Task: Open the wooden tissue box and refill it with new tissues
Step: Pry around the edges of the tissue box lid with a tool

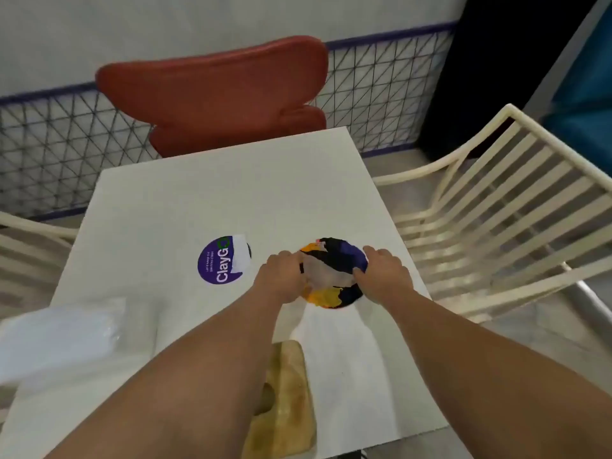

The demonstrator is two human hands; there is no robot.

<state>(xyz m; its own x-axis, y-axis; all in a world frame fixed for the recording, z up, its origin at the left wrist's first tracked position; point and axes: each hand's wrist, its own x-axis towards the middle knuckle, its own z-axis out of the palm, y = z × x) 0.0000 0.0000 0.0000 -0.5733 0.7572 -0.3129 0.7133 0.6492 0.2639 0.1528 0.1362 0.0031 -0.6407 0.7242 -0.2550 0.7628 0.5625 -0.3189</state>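
A round multicoloured object (331, 273), patched black, purple, orange and beige, sits on the white table (231, 193). My left hand (281, 276) grips its left edge with curled fingers. My right hand (381, 273) holds its right edge, fingers curved over the rim. A light wooden piece with an oval slot (291, 376) lies near the table's front edge, partly hidden under my left forearm. A white plastic-wrapped tissue pack (59, 336) rests at the front left corner, blurred.
A purple round "ClayGo" sticker (220, 261), partly peeled, is stuck to the table left of my hands. A red chair (215, 94) stands behind the table. Cream slatted chairs (496, 210) flank it on both sides. A wire-mesh fence (66, 134) runs behind.
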